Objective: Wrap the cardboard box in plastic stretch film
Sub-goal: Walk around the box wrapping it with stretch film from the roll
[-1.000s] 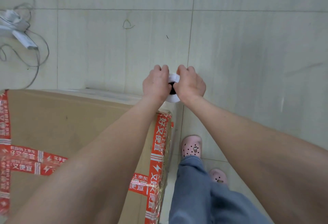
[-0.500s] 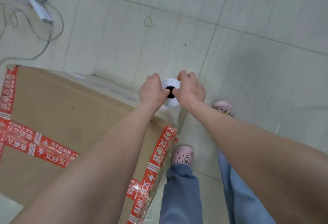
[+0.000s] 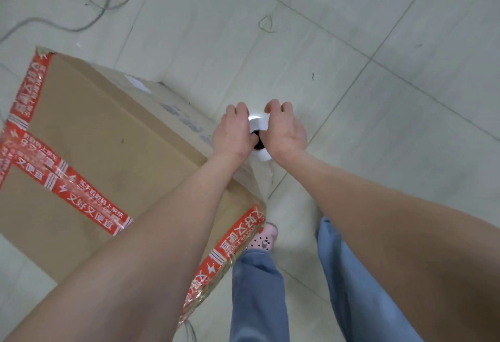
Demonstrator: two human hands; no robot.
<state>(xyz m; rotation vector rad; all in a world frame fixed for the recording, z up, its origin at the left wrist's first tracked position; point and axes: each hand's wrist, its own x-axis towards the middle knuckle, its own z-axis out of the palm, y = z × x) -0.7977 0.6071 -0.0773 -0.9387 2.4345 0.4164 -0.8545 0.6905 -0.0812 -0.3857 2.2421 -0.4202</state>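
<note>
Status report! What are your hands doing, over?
Left hand and right hand both grip film roll. Film sheet runs to cardboard box corner. Cables on floor beyond box.

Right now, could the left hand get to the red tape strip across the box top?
Probably yes. The red tape strip lies bare on top of the box, nothing over it. But the left hand grips the film roll with the right hand, so it must let go first.

Film roll (image 3: 260, 152) between both hands, right of the box (image 3: 108, 157)
</note>
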